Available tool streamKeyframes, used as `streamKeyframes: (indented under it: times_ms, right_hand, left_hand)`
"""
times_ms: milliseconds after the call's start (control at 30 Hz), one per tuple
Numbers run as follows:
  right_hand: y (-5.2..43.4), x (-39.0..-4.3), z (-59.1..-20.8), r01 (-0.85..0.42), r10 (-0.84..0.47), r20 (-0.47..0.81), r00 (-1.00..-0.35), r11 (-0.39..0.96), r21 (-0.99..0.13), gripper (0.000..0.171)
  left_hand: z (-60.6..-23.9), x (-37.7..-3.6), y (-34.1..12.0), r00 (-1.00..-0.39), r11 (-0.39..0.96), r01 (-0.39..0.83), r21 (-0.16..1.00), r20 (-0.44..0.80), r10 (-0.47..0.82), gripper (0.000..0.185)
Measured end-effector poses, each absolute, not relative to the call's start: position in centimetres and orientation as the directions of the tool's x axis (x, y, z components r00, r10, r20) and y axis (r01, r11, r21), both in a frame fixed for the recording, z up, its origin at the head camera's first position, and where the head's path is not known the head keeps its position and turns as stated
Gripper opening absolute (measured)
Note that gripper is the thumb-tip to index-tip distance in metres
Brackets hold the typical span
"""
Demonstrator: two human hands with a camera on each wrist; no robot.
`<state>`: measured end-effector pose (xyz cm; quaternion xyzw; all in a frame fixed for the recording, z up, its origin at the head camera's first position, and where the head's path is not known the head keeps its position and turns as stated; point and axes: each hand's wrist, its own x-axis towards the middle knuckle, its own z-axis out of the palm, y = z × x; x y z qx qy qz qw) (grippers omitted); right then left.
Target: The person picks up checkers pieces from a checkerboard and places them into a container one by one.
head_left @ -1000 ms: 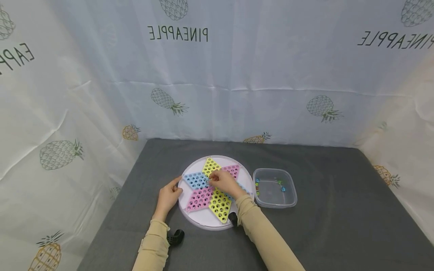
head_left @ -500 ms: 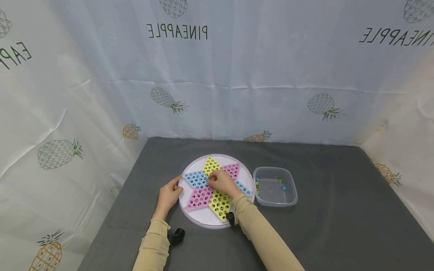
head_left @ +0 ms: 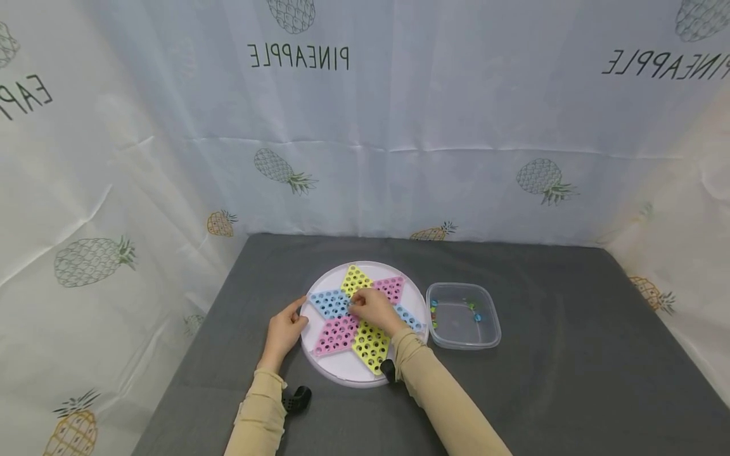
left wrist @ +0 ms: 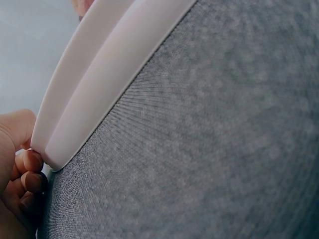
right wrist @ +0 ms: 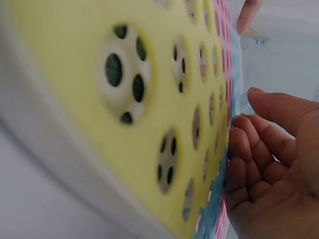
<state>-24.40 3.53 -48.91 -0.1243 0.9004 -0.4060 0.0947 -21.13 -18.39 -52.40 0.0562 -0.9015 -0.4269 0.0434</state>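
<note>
right now the right hand [head_left: 373,308] pinches a clear marble [right wrist: 244,104] over the board [head_left: 365,377] centre, while the left hand [head_left: 285,330] grips its rim toward the worktop's left edge.

left hand [head_left: 283,330] curled, right hand [head_left: 373,309] pinching
</note>
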Motion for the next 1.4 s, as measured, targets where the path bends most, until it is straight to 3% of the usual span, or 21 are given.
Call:
streamKeyframes:
  times_ms: [800, 1400]
  right_hand:
    - [5.3, -22.3, -45.2, -0.208, -0.277, 0.037, -0.96, 0.622, -0.755, 0.027]
    - [8.9, -20.5, -44.0, -0.189, -0.147, 0.126, -0.981, 0.588, -0.787, 0.022]
  left_hand:
    - [-52.8, -21.3, -18.4, -0.99, 0.633, -0.052, 0.773, 0.042, -0.134, 0.049]
    - [-52.6, -21.1, -18.3, -0.989, 0.625, -0.057, 0.779, 0.041, -0.142, 0.049]
